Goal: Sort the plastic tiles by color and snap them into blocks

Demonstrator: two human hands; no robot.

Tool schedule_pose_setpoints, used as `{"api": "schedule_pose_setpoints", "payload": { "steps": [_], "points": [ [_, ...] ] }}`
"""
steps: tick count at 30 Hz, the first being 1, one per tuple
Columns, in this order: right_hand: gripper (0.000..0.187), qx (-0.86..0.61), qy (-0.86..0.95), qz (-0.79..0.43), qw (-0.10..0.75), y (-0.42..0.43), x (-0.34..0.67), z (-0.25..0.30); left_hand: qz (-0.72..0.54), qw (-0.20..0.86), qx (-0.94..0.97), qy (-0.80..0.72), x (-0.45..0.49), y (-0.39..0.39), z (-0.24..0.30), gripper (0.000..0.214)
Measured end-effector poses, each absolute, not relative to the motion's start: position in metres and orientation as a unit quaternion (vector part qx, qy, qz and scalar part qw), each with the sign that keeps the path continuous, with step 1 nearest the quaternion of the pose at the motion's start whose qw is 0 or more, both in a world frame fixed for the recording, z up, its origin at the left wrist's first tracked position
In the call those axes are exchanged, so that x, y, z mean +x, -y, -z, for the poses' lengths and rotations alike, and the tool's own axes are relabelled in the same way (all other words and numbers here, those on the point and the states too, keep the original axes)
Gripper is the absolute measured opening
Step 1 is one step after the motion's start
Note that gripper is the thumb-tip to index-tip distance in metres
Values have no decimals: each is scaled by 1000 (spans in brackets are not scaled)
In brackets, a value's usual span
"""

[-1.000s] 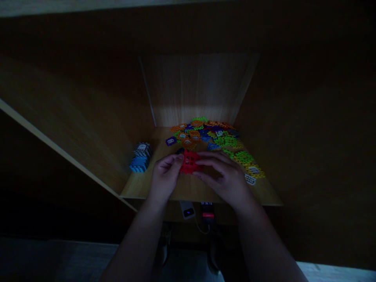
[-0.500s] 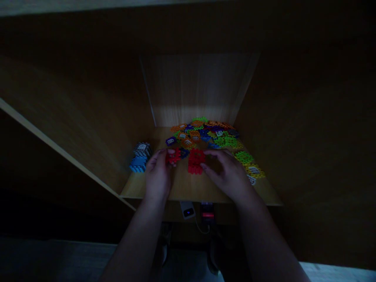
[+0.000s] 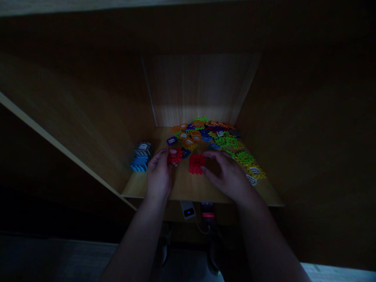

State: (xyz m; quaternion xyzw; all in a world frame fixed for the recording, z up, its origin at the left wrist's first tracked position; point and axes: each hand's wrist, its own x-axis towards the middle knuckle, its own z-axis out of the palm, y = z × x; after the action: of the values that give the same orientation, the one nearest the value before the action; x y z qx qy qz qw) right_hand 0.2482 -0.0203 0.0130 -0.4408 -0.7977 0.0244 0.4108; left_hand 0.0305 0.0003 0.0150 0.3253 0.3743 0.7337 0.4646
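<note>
My left hand (image 3: 159, 172) pinches a small red interlocking tile (image 3: 174, 157) just above the wooden desk (image 3: 182, 188). My right hand (image 3: 227, 174) holds a red block of joined tiles (image 3: 196, 163) by its right side, thumb and fingers closed on it. The two red pieces sit a few centimetres apart. Behind them lies a heap of loose tiles (image 3: 205, 135) in orange, green, blue and purple.
A blue cube (image 3: 139, 163) and a grey cube (image 3: 143, 149) of joined tiles stand at the desk's left, against the slanted wooden side panel. Yellow and white tiles (image 3: 254, 172) lie at the right. Two small devices (image 3: 199, 211) sit below the desk's front edge. The scene is very dark.
One second ago both hands held one red piece together. My left hand has since moved left and now holds a separate red tile, while my right hand keeps the red block.
</note>
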Motion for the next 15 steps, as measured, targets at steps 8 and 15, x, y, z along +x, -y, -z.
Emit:
{"api": "schedule_pose_setpoints", "payload": {
  "steps": [8,15],
  "points": [
    [37,-447,799,-28,402,21,249,-13,-736,467,323,-369,30,0,-14,24],
    [38,-446,800,-33,399,21,248,-13,-735,465,325,-372,30,-1,-14,26]
  ]
}}
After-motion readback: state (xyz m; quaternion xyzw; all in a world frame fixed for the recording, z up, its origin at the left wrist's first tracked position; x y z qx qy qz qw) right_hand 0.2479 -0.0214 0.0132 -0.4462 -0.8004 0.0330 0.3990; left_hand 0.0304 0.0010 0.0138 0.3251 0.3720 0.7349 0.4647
